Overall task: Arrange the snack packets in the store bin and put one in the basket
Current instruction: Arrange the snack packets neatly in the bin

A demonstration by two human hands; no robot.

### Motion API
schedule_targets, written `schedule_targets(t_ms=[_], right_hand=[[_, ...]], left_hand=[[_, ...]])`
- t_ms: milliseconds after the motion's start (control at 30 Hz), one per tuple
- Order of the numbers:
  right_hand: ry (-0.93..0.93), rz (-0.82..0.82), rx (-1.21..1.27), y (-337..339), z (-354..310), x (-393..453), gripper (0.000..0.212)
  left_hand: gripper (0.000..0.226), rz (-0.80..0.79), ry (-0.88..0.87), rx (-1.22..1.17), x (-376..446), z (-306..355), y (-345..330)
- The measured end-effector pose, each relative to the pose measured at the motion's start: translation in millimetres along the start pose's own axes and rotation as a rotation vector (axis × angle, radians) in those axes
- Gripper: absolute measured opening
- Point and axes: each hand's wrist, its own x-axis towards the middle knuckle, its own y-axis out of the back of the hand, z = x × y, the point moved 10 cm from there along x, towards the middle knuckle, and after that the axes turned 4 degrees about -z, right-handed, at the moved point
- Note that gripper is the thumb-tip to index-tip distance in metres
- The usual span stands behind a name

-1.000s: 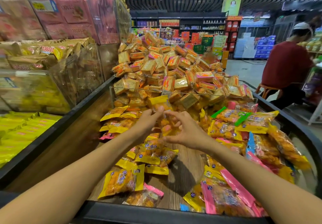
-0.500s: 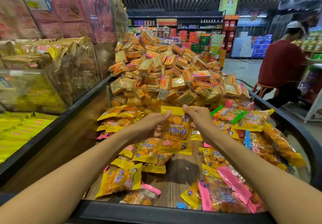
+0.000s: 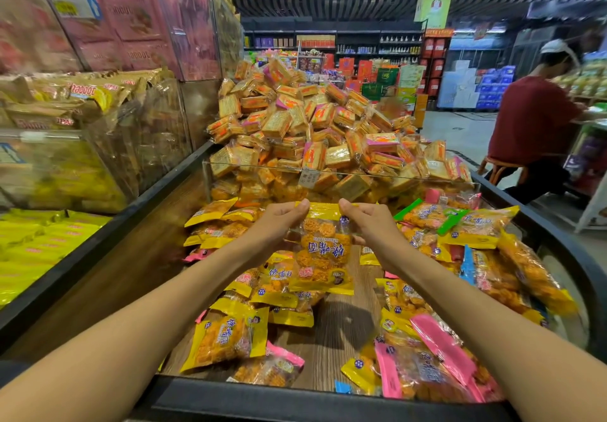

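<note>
1. Here, at the centre of the frame, I hold one snack packet (image 3: 323, 251) up by its top edge, above the bin (image 3: 328, 410).
2. My left hand (image 3: 279, 224) pinches the top left corner, fingers curled round the yellow seal.
3. My right hand (image 3: 369, 223) pinches the top right corner the same way, thumb and fingers closed on the strip.
4. The packet hangs flat between my hands, facing me, its print upside down.
5. It has a yellow band along the top and another along the bottom, with a clear middle showing round orange-brown pieces, dark blue characters and a small pink patch.
6. Below it, in the lower centre, loose packets (image 3: 226, 339) of the same kind lie scattered on the wooden floor of the bin, most of them yellow-edged.
7. At lower right, some packets have pink edges (image 3: 440, 342); further up on the right there are blue and green ones too.
8. Behind a clear divider (image 3: 377, 177) in the upper centre sits a tall heap of square biscuit packs (image 3: 315, 126).
9. At far right, a person in a red shirt (image 3: 532, 119) sits on a stool.
</note>
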Motion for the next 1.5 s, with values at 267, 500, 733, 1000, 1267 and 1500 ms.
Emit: schedule_targets(t_ms=[267, 500, 733, 1000, 1267, 1500], right_hand=[[-0.117, -0.172, 0.074, -14.4, 8.5, -1.5, 0.038], [-0.148, -0.580, -0.128, -53.5, 19.3, -25.1, 0.050], [-0.135, -0.478, 0.175, -36.9, 13.4, -13.0, 0.039], [-0.124, -0.358, 0.126, -25.4, 14.8, -6.3, 0.041], [-0.156, -0.414, -0.002, -37.3, 20.1, -15.6, 0.028], [-0.093, -0.116, -0.569, 53.8, 17.9, -0.4, 0.037]], left_hand=[[0.034, 0.094, -0.005, 0.006, 1.4, 0.7, 15.4], [0.033, 0.230, 0.042, -0.223, 3.4, -2.6, 43.5], [0.062, -0.073, 0.157, 0.007, 1.6, -6.0, 6.7], [0.076, -0.068, 0.080, 0.158, 3.2, -15.5, 13.1], [0.056, 0.102, 0.136, -0.053, 3.5, -29.9, 34.2], [0.061, 0.251, 0.466, 0.166, -11.9, -89.9, 128.4]])
